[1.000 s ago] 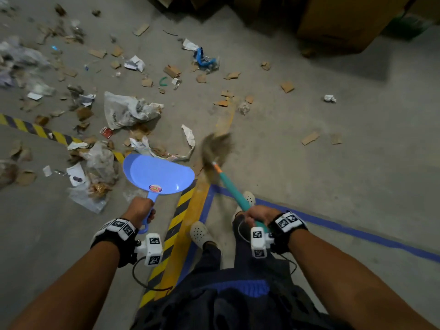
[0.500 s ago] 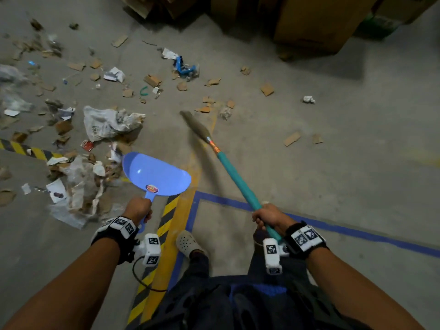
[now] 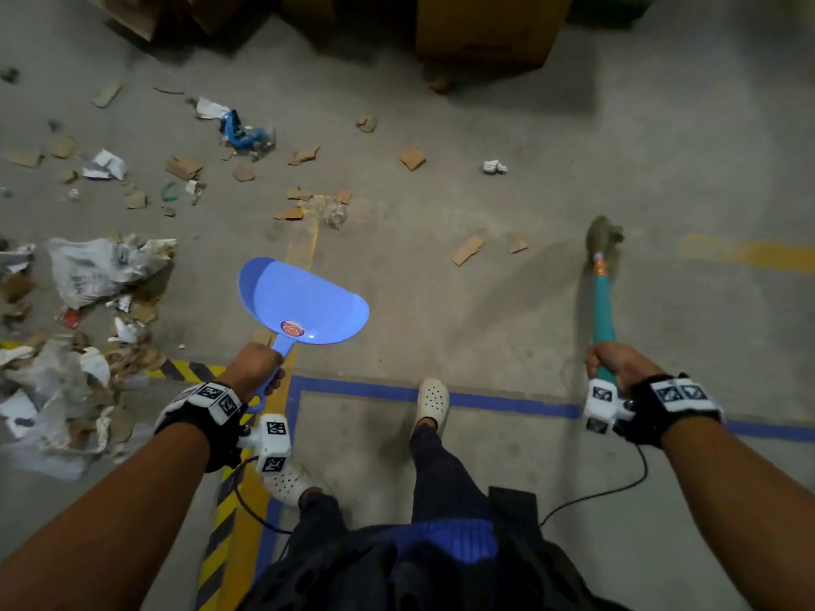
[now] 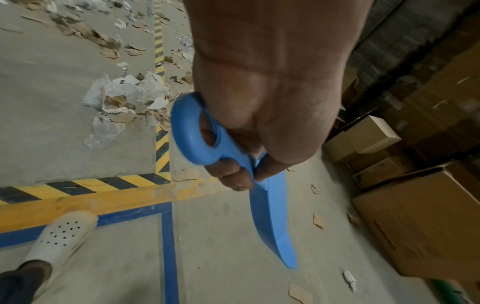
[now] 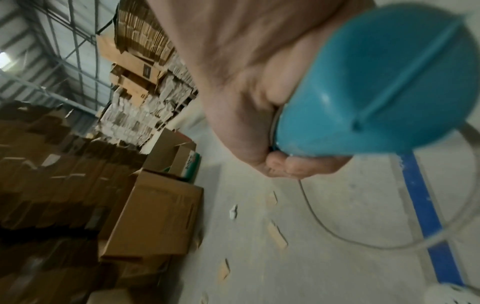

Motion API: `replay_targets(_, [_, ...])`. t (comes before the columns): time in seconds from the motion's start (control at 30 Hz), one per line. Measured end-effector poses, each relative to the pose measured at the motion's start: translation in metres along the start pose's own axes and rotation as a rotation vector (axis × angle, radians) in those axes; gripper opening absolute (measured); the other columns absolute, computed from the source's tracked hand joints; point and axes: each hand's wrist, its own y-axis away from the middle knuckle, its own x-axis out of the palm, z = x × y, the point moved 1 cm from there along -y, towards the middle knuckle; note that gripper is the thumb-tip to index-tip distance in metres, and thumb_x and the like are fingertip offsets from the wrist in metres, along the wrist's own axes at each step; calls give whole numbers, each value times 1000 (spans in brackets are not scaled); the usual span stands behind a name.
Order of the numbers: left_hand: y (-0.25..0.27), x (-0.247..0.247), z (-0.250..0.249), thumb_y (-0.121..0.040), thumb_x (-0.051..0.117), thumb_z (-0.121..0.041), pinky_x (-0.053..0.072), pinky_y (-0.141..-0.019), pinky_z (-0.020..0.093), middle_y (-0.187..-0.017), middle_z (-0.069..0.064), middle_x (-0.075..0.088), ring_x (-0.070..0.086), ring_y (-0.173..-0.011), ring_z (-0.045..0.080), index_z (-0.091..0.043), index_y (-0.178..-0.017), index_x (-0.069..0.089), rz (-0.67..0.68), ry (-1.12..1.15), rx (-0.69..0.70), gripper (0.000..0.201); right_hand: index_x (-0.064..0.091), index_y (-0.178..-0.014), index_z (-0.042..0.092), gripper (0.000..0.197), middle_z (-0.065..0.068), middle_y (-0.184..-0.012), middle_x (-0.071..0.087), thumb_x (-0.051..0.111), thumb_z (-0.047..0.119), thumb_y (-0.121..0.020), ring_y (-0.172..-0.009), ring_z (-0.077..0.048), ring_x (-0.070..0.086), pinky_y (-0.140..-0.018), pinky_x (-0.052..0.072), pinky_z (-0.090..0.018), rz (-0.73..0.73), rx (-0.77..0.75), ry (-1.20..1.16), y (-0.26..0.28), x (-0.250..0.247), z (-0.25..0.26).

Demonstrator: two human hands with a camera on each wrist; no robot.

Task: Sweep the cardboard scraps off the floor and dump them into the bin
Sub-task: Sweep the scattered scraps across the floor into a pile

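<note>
My left hand (image 3: 258, 368) grips the handle of a blue dustpan (image 3: 304, 302), held above the floor; the left wrist view shows my fingers (image 4: 233, 176) curled round that handle (image 4: 197, 131). My right hand (image 3: 615, 361) grips a teal-handled broom (image 3: 602, 302), whose bristle head (image 3: 603, 233) is far out to the right, over the floor. Its teal handle end (image 5: 376, 92) fills the right wrist view. Cardboard scraps (image 3: 467, 249) lie between the two tools, with more (image 3: 412, 157) farther off. No bin is in view.
A heap of plastic bags, paper and cardboard (image 3: 88, 310) lies at the left. Large cardboard boxes (image 3: 485, 28) stand at the far side. Yellow-black hazard tape (image 3: 189, 370) and a blue floor line (image 3: 485, 401) cross near my white shoes (image 3: 432, 401).
The broom has swung from the middle of the floor far to the right. The dustpan stayed in my left hand, and I have stepped forward past the blue line.
</note>
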Motion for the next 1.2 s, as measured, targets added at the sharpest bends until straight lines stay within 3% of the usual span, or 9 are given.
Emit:
replay_targets(0.13, [0, 20, -24, -90, 40, 6, 26, -46, 25, -43, 10, 40, 36, -43, 20, -4, -61, 40, -12, 36, -21, 31, 41, -54, 9, 26, -3, -31, 39, 44, -1, -78, -31, -20, 39, -37, 31, -21, 54, -1, 233, -47, -5, 28])
replay_targets(0.27, [6, 25, -34, -88, 40, 7, 27, -43, 21, -48, 12, 41, 35, -38, 18, -2, -64, 42, -54, -20, -51, 26, 46, -53, 10, 24, -9, -43, 45, 49, 2, -76, -49, -26, 40, -47, 29, -27, 291, -15, 473, -42, 62, 38])
replay_targets(0.43, [6, 14, -33, -89, 41, 6, 26, -42, 19, -56, 12, 44, 35, -42, 18, -1, -62, 46, -124, -53, -123, 29, 46, -30, 11, 46, -3, -35, 44, 47, -1, -74, -36, -18, 42, -44, 37, -21, 585, -79, 647, 14, 149, 34])
replay_targets(0.5, [8, 9, -36, -95, 43, -4, 26, -42, 20, -52, 11, 43, 34, -37, 19, -6, -59, 44, -127, -65, -128, 35, 52, -36, 10, 37, -2, -34, 45, 50, 0, -72, -34, -17, 42, -49, 41, -24, 657, -86, 656, 27, 161, 31])
replay_targets(0.6, [-2, -6, -44, -94, 46, -5, 33, -32, 16, -32, 7, 42, 39, -25, 15, -9, -57, 41, -168, -86, -197, 38, 51, -50, 5, 25, -5, -36, 43, 53, -2, -74, -30, -15, 38, -39, 36, -22, 709, -103, 617, 41, 154, 42])
replay_targets(0.67, [-13, -13, -55, -91, 47, -1, 40, -33, 17, -38, 1, 48, 45, -31, 12, -8, -60, 44, -211, -116, -249, 32, 50, -52, 5, 25, -4, -37, 43, 54, -3, -75, -31, -14, 37, -36, 33, -19, 696, -119, 614, 45, 143, 60])
replay_targets(0.77, [-26, -5, -86, -96, 50, -14, 37, -40, 19, -57, 10, 45, 43, -39, 15, -9, -62, 41, -161, -51, -184, 36, 51, -55, 5, 24, -1, -37, 43, 54, -4, -77, -31, -12, 37, -34, 31, -17, 632, -176, 575, 38, 123, 92])
replay_targets(0.9, [-57, 15, -139, -97, 49, -41, 21, -33, 11, -34, 6, 36, 29, -22, 12, -10, -61, 32, -120, 166, -106, 51, 50, -58, 7, 26, -1, -40, 41, 51, -2, -82, -29, -9, 35, -34, 30, -14, 483, -181, 481, 15, 98, 143])
replay_targets(1.2, [-133, 9, -263, -98, 44, -16, 23, -51, 24, -61, 14, 43, 34, -46, 19, -7, -67, 37, 18, 201, 4, 33, 45, -61, 5, 28, 0, -36, 36, 45, -5, -87, -25, -10, 30, -31, 26, -13, 140, -98, -19, -36, 50, 247])
